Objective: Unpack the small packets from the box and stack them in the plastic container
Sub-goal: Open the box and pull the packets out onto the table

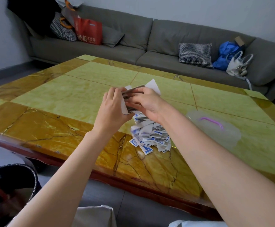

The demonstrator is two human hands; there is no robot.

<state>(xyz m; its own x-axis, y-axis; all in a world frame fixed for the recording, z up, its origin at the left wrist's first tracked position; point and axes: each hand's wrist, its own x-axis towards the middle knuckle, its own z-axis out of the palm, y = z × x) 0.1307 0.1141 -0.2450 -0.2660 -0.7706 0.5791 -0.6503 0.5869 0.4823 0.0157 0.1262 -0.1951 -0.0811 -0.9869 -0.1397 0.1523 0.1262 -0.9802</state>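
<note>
I had both hands gripping the box: left hand [113, 104], right hand [147, 103], box [134, 91] tipped mouth-down over the packets [151, 136] heaped by the table's [54, 95] near edge. Container [215, 128] sat to the right, nearer my right hand.

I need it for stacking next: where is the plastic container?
Head view: the translucent plastic container with purple handle sits on the table's right side, right of the packet pile.

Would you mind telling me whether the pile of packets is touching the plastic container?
Apart. The head view shows bare table between the pile of packets and the plastic container to its right.
</note>
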